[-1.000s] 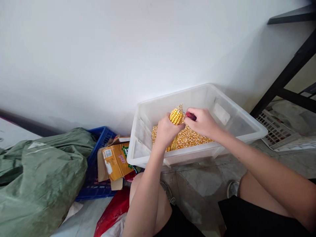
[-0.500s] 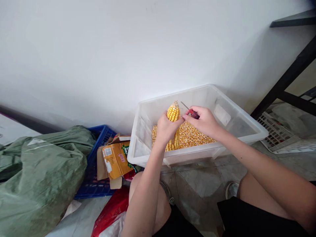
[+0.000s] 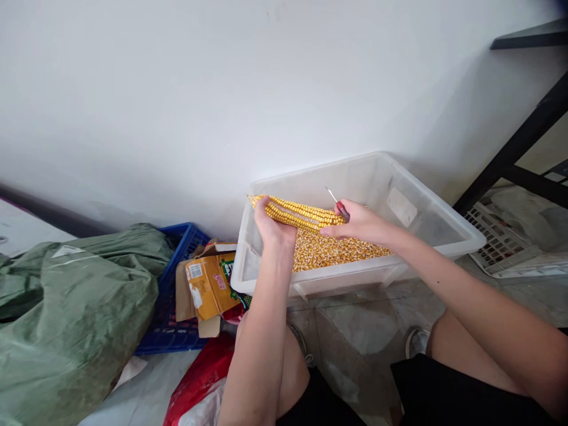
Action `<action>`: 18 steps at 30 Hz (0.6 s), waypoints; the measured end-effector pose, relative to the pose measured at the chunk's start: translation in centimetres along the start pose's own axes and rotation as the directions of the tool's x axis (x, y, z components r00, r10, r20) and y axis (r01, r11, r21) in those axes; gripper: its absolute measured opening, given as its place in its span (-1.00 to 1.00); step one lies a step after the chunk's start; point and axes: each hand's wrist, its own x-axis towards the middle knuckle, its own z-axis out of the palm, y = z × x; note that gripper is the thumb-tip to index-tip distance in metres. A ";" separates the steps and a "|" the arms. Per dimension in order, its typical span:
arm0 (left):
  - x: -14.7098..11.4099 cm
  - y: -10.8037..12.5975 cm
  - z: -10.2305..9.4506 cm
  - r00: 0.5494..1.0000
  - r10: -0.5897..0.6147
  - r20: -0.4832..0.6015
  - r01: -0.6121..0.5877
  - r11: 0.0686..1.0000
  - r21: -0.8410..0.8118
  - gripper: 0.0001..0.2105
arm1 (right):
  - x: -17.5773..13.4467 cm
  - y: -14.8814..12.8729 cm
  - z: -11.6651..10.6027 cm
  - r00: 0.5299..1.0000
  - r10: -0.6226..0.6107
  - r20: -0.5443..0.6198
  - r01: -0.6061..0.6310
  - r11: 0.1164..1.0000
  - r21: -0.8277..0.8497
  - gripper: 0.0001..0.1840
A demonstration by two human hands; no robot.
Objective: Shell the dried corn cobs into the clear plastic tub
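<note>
A yellow ear of corn lies nearly level above the bin, its pointed tip to the left. Along its side runs a furrow where kernels are gone. My left hand is closed around the tip half from below, thumb on top. My right hand grips a screwdriver by its red handle, the metal shaft pointing up and left. Fingers of that same hand touch the thick right end of the cob. Below, loose corn kernels cover the floor of a translucent plastic bin.
Left of the bin, a torn cardboard box lies in a blue crate beside a green sack. A red bag is near my left leg. On the right stand a black metal frame and a white basket.
The ear of corn has swung from upright to nearly level, its tip now to the left. My left hand turned with it, and my right hand now touches the cob's other end.
</note>
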 end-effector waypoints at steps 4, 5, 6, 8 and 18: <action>-0.2 0.1 0.3 0.983 0.062 0.174 -0.063 0.998 -0.001 -0.72 | -0.2 -0.3 0.3 1.000 0.029 0.008 -0.030 0.973 0.230 -0.40; -0.2 0.1 0.5 0.977 0.070 0.201 -0.073 0.997 0.006 -0.72 | -0.3 -0.4 0.3 0.999 0.031 0.018 -0.035 0.963 0.269 -0.39; -0.3 0.0 0.7 0.972 0.076 0.221 -0.081 0.997 0.014 -0.71 | -0.4 -0.5 0.4 0.999 0.037 0.038 -0.046 0.952 0.303 -0.38; -0.3 0.0 1.0 0.969 0.098 0.227 -0.106 0.994 0.021 -0.68 | -0.6 -0.8 0.5 0.997 0.052 0.065 -0.071 0.932 0.354 -0.37; -0.5 -0.4 1.1 0.956 0.271 0.114 -0.281 0.956 0.083 -0.62 | -1.2 -1.7 1.5 0.993 0.087 0.074 -0.111 0.876 0.470 -0.34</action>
